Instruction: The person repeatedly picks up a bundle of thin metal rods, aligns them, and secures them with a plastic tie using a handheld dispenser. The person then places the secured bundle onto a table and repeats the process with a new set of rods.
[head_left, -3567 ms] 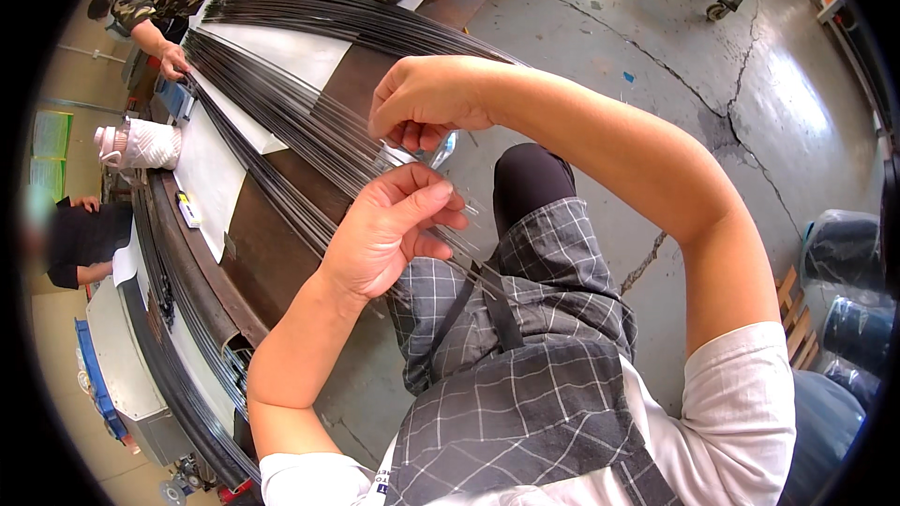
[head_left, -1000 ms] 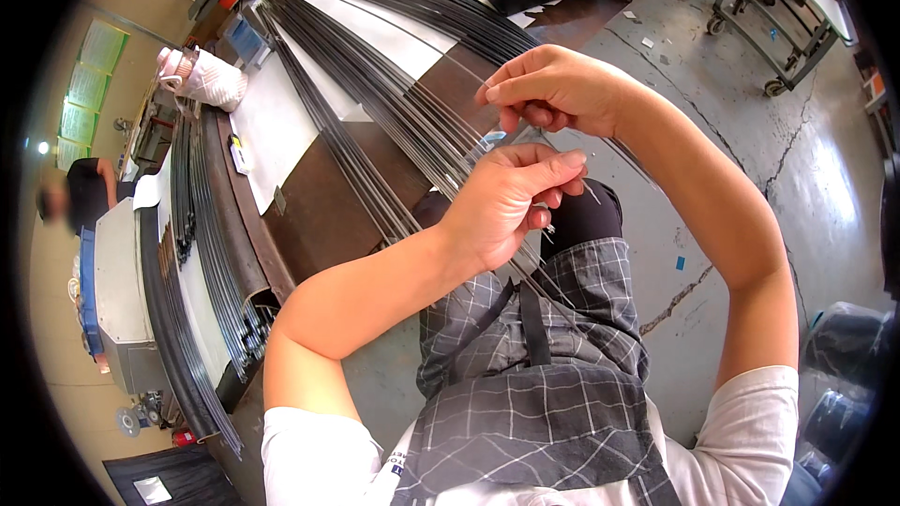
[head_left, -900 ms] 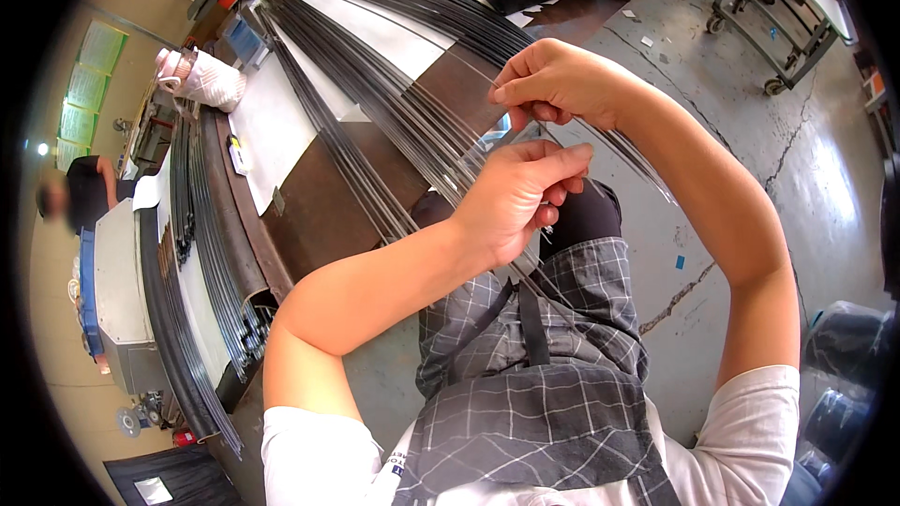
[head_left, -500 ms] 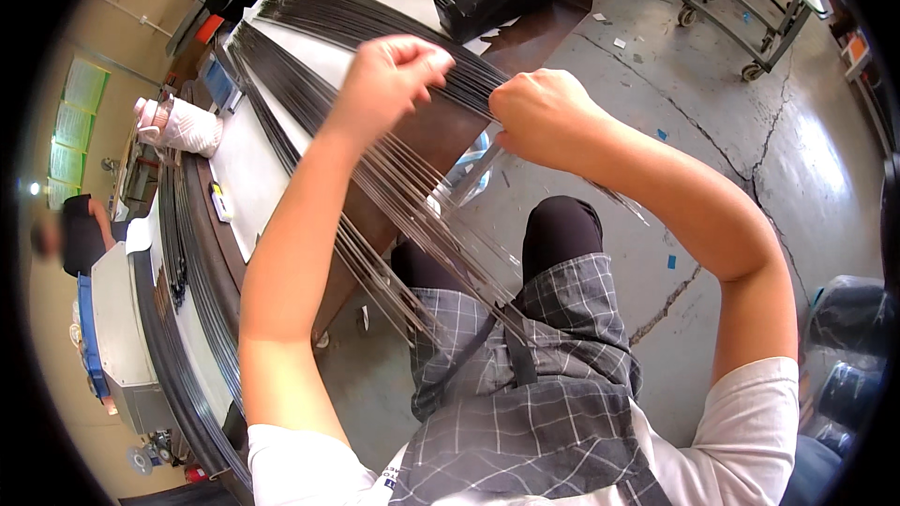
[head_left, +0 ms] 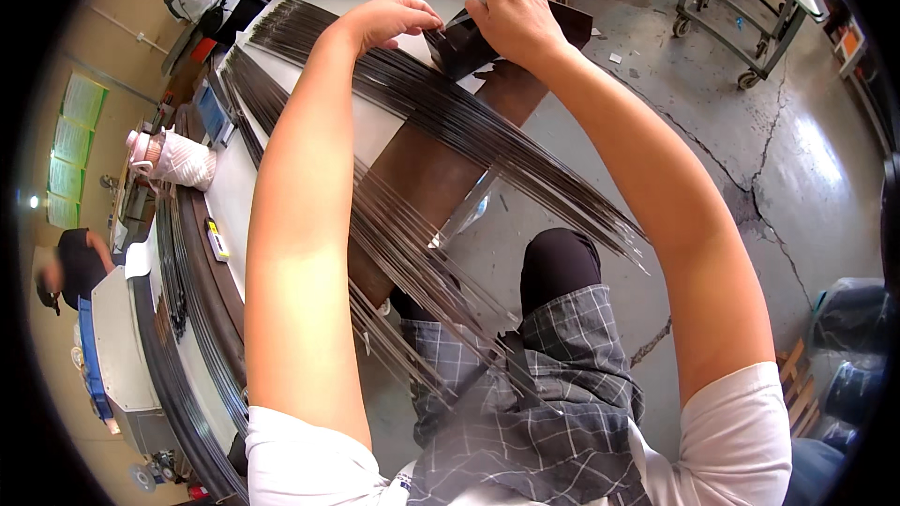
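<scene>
My right hand (head_left: 517, 21) lies over the top of a black tape dispenser (head_left: 459, 45), fingers curled round it, and hides its roll. At the dispenser's left end is my left hand (head_left: 389, 21), its fingers drawn together in a pinch; whatever is between them is too small to make out. Under my forearms a bundle of thin dark rods (head_left: 450, 117) runs slantwise across the table, its near ends sticking out past the edge. Nearer to me lies a second bundle of thin rods (head_left: 403, 234), partly behind my left forearm, with loose ends spread above my lap.
On the left of the white-topped table (head_left: 230, 201) stand a pink-and-white bottle (head_left: 173, 157) and a yellow-and-white cutter (head_left: 217, 240). Further left are more long rods (head_left: 202, 337). A wheeled cart (head_left: 750, 9) stands at the far right. Other people are at the far left.
Both hands have moved up and away from the rods to the tape dispenser. The right hand has let go of the far bundle and now covers the dispenser.
</scene>
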`<state>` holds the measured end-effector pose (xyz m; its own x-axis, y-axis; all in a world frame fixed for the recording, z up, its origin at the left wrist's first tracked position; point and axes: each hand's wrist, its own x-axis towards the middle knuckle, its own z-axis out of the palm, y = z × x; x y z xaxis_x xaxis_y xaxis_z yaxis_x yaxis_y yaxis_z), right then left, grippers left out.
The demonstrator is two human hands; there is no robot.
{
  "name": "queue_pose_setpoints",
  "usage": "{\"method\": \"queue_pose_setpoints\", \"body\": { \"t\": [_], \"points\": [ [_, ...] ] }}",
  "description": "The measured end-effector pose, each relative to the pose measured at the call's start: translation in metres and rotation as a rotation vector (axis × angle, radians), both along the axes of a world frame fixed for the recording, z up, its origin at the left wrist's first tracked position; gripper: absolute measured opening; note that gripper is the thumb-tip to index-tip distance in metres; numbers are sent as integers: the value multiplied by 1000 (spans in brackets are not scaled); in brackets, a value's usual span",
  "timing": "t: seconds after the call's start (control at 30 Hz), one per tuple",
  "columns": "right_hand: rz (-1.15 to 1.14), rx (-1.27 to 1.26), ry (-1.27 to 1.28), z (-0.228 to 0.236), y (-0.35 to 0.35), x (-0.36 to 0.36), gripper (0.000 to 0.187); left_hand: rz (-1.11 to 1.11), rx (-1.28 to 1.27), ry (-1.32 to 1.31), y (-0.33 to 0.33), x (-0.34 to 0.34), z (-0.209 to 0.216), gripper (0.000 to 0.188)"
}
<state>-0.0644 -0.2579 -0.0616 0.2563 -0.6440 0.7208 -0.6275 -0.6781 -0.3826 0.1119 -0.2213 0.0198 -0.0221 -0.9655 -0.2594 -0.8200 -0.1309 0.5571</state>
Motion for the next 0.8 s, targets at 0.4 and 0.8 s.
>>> {"method": "queue_pose_setpoints", "body": {
  "t": [0.4,0.8],
  "points": [
    [4,24,-20,1,-2,3,32,-68,-15,352,-3,23,-5,17],
    [-42,49,78,5,2,0,32,99,15,201,27,15,-10,19]
  ]
}}
